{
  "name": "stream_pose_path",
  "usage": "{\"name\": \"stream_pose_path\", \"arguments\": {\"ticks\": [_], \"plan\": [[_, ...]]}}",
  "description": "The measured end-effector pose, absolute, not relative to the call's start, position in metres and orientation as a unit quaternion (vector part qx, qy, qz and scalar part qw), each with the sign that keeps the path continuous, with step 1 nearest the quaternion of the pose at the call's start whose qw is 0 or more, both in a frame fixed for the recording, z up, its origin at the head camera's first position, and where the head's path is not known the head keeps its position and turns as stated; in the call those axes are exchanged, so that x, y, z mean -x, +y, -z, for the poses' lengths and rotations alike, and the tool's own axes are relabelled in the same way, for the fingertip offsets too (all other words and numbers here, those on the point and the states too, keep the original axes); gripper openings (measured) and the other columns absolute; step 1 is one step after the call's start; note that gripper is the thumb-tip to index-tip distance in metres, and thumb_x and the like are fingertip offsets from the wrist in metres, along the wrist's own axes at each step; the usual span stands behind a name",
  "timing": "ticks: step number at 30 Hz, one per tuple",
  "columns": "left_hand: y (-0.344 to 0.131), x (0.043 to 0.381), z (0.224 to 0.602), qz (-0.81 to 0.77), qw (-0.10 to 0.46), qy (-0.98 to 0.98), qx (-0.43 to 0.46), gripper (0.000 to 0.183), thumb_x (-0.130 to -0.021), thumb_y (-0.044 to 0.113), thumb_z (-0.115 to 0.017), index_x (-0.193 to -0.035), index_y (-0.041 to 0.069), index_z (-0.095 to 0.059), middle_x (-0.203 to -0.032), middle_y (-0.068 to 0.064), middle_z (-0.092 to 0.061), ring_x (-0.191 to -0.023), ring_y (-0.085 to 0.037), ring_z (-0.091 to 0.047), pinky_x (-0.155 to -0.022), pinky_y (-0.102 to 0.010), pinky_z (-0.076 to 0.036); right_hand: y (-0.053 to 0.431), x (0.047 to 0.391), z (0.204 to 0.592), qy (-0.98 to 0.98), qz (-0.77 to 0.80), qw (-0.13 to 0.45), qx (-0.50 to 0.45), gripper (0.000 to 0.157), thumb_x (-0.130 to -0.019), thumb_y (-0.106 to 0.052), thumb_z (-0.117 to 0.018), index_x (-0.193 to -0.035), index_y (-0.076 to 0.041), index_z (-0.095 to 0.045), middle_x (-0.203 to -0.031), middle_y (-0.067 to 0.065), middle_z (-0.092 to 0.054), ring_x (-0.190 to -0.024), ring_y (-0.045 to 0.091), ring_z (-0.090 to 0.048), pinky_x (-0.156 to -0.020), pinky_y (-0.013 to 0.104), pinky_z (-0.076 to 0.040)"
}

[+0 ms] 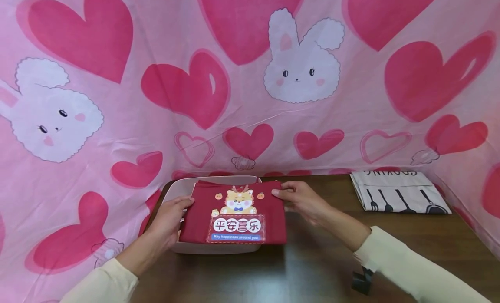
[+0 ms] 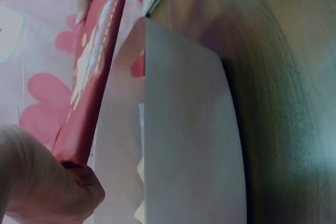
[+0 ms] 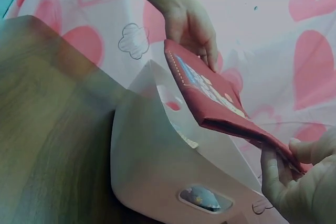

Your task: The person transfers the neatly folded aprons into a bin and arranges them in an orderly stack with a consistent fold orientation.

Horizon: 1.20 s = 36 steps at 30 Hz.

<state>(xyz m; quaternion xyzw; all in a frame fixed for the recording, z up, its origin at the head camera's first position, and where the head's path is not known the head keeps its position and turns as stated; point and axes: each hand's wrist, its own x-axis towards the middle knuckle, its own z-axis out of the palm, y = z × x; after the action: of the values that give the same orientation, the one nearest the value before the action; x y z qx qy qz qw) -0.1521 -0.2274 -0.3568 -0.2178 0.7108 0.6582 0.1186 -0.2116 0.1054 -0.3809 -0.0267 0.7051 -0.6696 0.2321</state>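
Note:
A folded red cloth [image 1: 238, 212] with a printed cartoon dog and white lettering is stretched flat between both hands. My left hand [image 1: 166, 220] grips its left edge, and in the left wrist view the thumb and fingers [image 2: 84, 192] close on a corner. At the opposite side my right hand [image 1: 306, 201] pinches the edge between thumb and fingers, seen again as the right hand [image 3: 304, 182] in the right wrist view. Below the cloth stands a pale plastic bin [image 1: 218, 249], raised clear beneath it in both wrist views. Patterned fabric [image 3: 202, 198] shows through the bin's handle hole.
A folded white cloth [image 1: 400, 194] printed with cooking utensils lies at the back right of the dark wooden table [image 1: 312, 259]. Behind the table hangs a pink curtain [image 1: 250, 103] with hearts and rabbits. The bin's rim stands up close under the cloth.

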Motion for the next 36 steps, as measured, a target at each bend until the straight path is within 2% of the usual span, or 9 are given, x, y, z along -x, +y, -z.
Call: {"name": "stream_pose_path", "arguments": {"ticks": [4,9,14,20,26,30,33,36], "plan": [[-0.235,0.152,0.359,-0.656,0.118,0.711,0.226,0.054,-0.105,0.032,-0.051,-0.150,0.005,-0.041,-0.132,-0.013,-0.053,-0.110,-0.023,-0.058,-0.079,-0.038,-0.058,0.097,0.214,0.382,0.692,0.679,0.243,0.034,0.051,-0.099,-0.028,-0.069,-0.136,0.001,-0.051,-0.136,0.018,-0.060,-0.111,0.025,-0.069,-0.087,0.037,-0.061],[-0.243,0.155,0.361,-0.659,0.106,0.708,0.229,0.050,-0.105,0.030,-0.052,-0.146,0.003,-0.045,-0.112,-0.003,-0.060,-0.097,-0.017,-0.061,-0.076,-0.037,-0.056,0.086,0.217,0.384,0.680,0.686,0.256,0.036,0.053,-0.097,-0.028,-0.070,-0.137,0.000,-0.050,-0.133,0.018,-0.062,-0.109,0.026,-0.071,-0.089,0.038,-0.061],[-0.253,0.156,0.360,-0.665,0.088,0.706,0.227,0.043,-0.105,0.027,-0.052,-0.140,0.002,-0.050,-0.093,0.005,-0.063,-0.085,-0.014,-0.063,-0.072,-0.038,-0.055,0.076,0.220,0.384,0.669,0.690,0.272,0.037,0.054,-0.094,-0.016,-0.071,-0.140,0.000,-0.047,-0.135,0.019,-0.060,-0.116,0.030,-0.066,-0.094,0.043,-0.059],[-0.268,0.159,0.355,-0.669,0.092,0.703,0.221,0.033,-0.106,0.028,-0.052,-0.133,0.010,-0.055,-0.095,0.007,-0.061,-0.089,-0.012,-0.060,-0.077,-0.037,-0.052,0.063,0.225,0.383,0.665,0.699,0.261,0.032,0.051,-0.093,-0.012,-0.072,-0.136,0.001,-0.050,-0.134,0.020,-0.061,-0.112,0.030,-0.067,-0.093,0.044,-0.060],[-0.279,0.164,0.350,-0.667,0.103,0.704,0.220,0.038,-0.107,0.030,-0.049,-0.139,0.009,-0.052,-0.105,0.005,-0.058,-0.097,-0.014,-0.056,-0.080,-0.037,-0.051,0.053,0.228,0.381,0.666,0.704,0.246,0.032,0.049,-0.095,-0.012,-0.071,-0.136,0.004,-0.052,-0.133,0.022,-0.062,-0.104,0.027,-0.072,-0.095,0.046,-0.059],[-0.283,0.166,0.350,-0.667,0.096,0.704,0.223,0.039,-0.108,0.027,-0.047,-0.142,0.010,-0.054,-0.100,0.006,-0.059,-0.093,-0.014,-0.058,-0.078,-0.038,-0.052,0.046,0.229,0.381,0.659,0.711,0.241,0.041,0.050,-0.095,-0.010,-0.071,-0.137,0.008,-0.050,-0.131,0.024,-0.063,-0.099,0.023,-0.073,-0.093,0.044,-0.060],[-0.285,0.166,0.352,-0.674,0.087,0.698,0.223,0.032,-0.108,0.025,-0.046,-0.134,0.015,-0.061,-0.093,0.008,-0.061,-0.087,-0.012,-0.060,-0.076,-0.038,-0.053,0.042,0.230,0.380,0.655,0.716,0.237,0.045,0.049,-0.095,-0.008,-0.070,-0.135,0.010,-0.050,-0.130,0.025,-0.063,-0.095,0.021,-0.072,-0.091,0.042,-0.060],[-0.287,0.166,0.353,-0.680,0.081,0.693,0.223,0.024,-0.107,0.024,-0.047,-0.120,0.020,-0.067,-0.089,0.009,-0.063,-0.083,-0.011,-0.062,-0.074,-0.037,-0.054,0.039,0.231,0.380,0.654,0.718,0.234,0.040,0.047,-0.094,-0.007,-0.070,-0.134,0.010,-0.051,-0.128,0.025,-0.064,-0.093,0.020,-0.072,-0.091,0.043,-0.060]]}}
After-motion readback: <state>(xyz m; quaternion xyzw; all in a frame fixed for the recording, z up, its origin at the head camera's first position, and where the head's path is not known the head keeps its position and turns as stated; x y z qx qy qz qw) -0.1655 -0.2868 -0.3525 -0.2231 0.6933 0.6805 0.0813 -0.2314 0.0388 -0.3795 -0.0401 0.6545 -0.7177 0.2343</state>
